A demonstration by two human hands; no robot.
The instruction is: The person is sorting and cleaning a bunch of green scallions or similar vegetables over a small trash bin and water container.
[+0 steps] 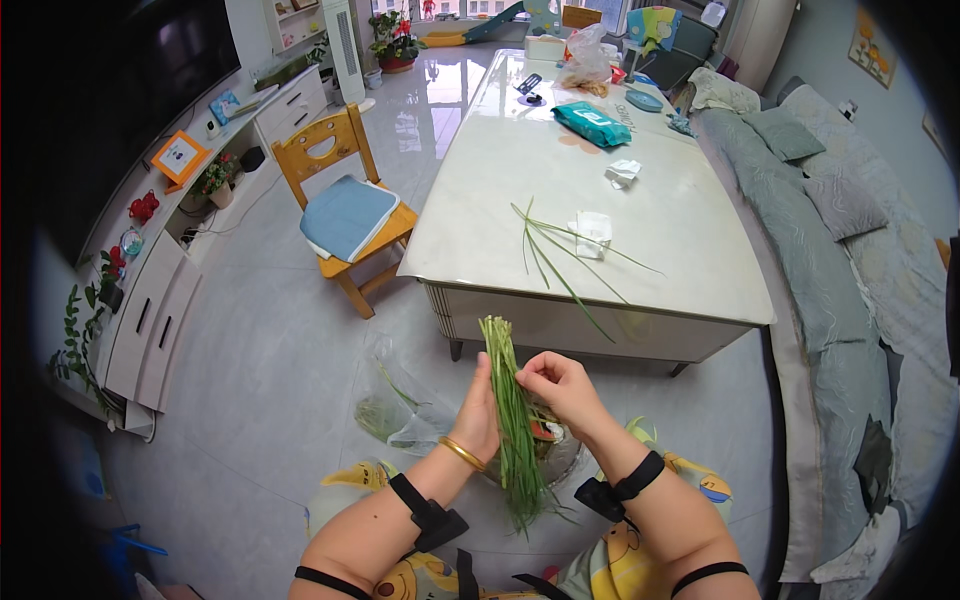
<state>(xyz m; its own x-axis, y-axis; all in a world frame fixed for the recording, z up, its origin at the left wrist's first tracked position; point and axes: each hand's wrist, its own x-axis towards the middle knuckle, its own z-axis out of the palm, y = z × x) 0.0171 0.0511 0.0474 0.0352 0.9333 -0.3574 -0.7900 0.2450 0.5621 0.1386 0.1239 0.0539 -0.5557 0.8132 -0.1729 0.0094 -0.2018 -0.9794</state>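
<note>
My left hand (478,411) is wrapped around a bunch of garlic chives (510,427), with the pale cut ends pointing away from me and the green tips hanging toward my lap. The thumb and forefinger of my right hand (559,386) pinch at the right edge of that bunch. Below the hands, partly hidden, is a bag-lined waste bin (562,461) with scraps in it. A clear plastic bag (401,416) with some greens inside lies on the floor to the left. Several loose chive stalks (551,247) are spread on the near part of the white table (480,225).
A crumpled tissue (622,174), a flat tissue (596,229) and a teal wipes pack (591,124) lie on the table. A wooden chair (367,217) with a blue cushion stands left of it. Along the right runs a grey-covered sofa (802,300); a TV cabinet (154,322) lines the left wall.
</note>
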